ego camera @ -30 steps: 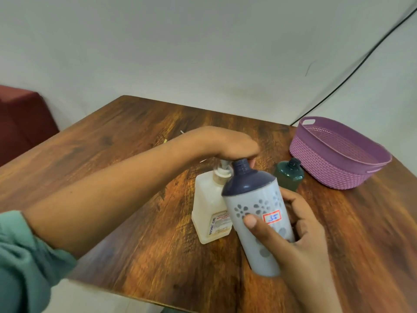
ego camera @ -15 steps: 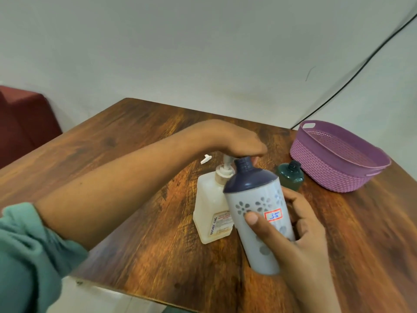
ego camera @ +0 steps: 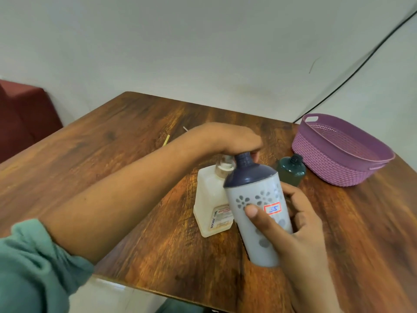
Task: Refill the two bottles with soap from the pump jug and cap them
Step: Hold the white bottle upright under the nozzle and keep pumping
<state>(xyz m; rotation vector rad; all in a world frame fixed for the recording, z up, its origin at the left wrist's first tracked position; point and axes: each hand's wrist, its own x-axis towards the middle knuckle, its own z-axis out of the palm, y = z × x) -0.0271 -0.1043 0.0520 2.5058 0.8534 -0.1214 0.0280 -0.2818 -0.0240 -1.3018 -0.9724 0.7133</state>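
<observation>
Right grip (ego camera: 300, 224) curls round the tilted grey bottle (ego camera: 259, 251); left grip (ego camera: 232, 138), palm down, covers the pump (ego camera: 224, 164), closure unclear.

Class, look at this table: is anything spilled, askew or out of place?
No spill shows. The grey bottle leans in the right hand, neck at the jug pump under the left hand: seemingly deliberate. Only a yellow stick lies stray on the table.

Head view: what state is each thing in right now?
Grey bottle, no cap, tilted, neck by the pump.
Jug, upright on the table.
Green bottle, upright, untouched.
Basket, upright on the table.
Left hand, curled over the jug's pump.
Right hand, holds the grey bottle.
</observation>
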